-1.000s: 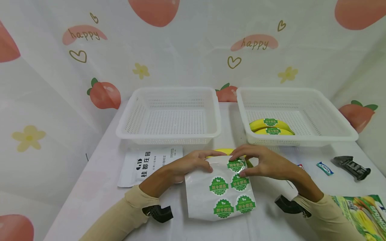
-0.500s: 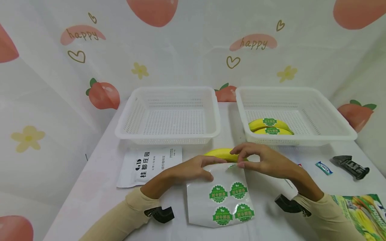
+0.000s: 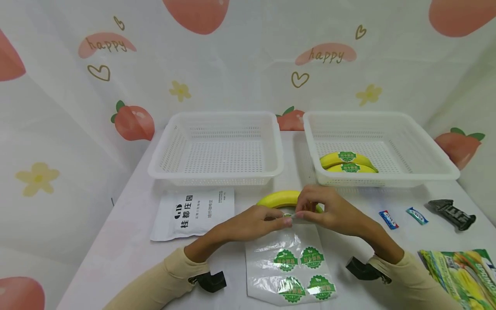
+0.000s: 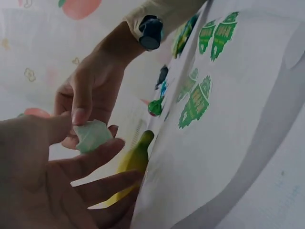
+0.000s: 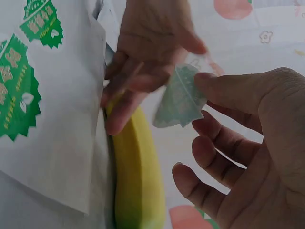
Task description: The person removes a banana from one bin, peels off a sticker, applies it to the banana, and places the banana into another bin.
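My right hand pinches a peeled green-and-white sticker between thumb and fingertips, its pale back visible in the right wrist view. Close beside it is my left hand, thumb and index finger apart. Its index finger is at the sticker's edge in the left wrist view; whether it touches, I cannot tell. Below both hands lies a white sticker sheet with several round green stickers. Just beyond the sheet, a yellow banana lies on the table, partly hidden by the right hand.
Two white plastic baskets stand at the back; the right one contains bananas with green stickers. A silver-white pouch lies left. At right are small wrapped sweets, a black packet and a colourful bag.
The right hand has peeled a sticker off the sheet's upper part and brought it beside the left hand. The sheet has shifted toward me, and the left hand has come off its upper edge.
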`<state>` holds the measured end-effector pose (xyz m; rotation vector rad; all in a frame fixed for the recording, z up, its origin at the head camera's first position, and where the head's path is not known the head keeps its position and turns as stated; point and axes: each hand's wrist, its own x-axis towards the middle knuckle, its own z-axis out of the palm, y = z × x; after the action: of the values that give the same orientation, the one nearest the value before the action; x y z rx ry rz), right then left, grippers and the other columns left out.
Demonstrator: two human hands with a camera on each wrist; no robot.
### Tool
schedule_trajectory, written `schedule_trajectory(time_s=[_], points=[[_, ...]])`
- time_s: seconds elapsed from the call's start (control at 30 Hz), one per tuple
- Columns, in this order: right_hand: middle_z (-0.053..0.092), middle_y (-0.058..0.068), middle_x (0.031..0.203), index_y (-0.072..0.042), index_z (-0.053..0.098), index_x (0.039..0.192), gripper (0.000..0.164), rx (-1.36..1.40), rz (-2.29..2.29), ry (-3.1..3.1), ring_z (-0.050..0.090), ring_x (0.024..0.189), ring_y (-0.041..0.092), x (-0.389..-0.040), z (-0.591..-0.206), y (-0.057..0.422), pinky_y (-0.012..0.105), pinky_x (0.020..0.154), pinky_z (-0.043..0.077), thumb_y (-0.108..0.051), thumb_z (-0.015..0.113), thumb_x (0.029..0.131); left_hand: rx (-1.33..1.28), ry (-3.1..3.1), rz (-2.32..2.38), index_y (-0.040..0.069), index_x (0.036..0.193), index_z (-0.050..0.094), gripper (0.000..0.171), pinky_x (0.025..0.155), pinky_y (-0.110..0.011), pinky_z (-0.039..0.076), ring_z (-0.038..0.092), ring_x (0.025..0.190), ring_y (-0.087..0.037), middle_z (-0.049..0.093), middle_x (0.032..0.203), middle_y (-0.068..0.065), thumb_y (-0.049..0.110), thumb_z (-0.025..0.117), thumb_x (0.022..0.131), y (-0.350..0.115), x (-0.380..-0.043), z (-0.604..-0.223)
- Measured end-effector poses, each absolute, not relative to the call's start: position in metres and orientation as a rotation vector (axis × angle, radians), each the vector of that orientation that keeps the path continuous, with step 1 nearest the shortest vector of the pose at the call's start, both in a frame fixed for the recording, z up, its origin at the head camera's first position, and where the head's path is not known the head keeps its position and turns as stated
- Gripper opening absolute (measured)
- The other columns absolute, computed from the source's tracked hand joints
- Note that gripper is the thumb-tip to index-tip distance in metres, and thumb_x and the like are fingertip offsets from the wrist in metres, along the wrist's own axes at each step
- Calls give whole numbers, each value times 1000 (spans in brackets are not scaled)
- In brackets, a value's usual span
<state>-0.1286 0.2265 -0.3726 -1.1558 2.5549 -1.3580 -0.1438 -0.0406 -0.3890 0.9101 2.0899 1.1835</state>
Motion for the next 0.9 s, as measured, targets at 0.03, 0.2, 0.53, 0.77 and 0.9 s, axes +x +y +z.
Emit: schedule_trajectory(time_s=[0.03,0.2,0.53,0.77,0.9], points=[[65,-9,92,-22,72,99,17,-1168,-1361,2543,57,78,8,-128,-373,226,25,67,50,-7,79,95,886,2109,1210,15,113,78,44,84,-25,48,57,92,-2,70,100,9,49,51,110,-40,-143,-388],[65,-10,91,-22,75,97,14,-1145,-1339,2517,58,78,8,-124,-373,224,26,64,49,-9,79,95,820,2198,1344,11,104,78,37,81,-29,50,59,90,-9,72,98,-3,40,56,109,-38,-142,-386],[65,-10,91,-14,71,110,13,-739,-1208,2769,61,83,10,-130,-371,224,27,77,54,-19,77,99,860,2495,1294,15,100,82,22,80,-28,54,68,91,-7,77,103,6,31,67,104,-36,-144,-385],[62,-7,90,-14,72,99,6,-717,-1233,2803,58,82,12,-136,-377,227,26,72,51,-10,76,98,871,2780,1095,18,110,82,23,79,-32,49,61,96,-15,75,109,5,37,73,101,-29,-149,-387],[62,-3,91,-10,72,100,5,-623,-1250,2819,56,81,13,-140,-380,228,25,65,50,-13,75,100,914,2914,909,19,126,76,36,84,-36,50,63,110,-21,72,126,0,43,74,99,-23,-154,-391]])
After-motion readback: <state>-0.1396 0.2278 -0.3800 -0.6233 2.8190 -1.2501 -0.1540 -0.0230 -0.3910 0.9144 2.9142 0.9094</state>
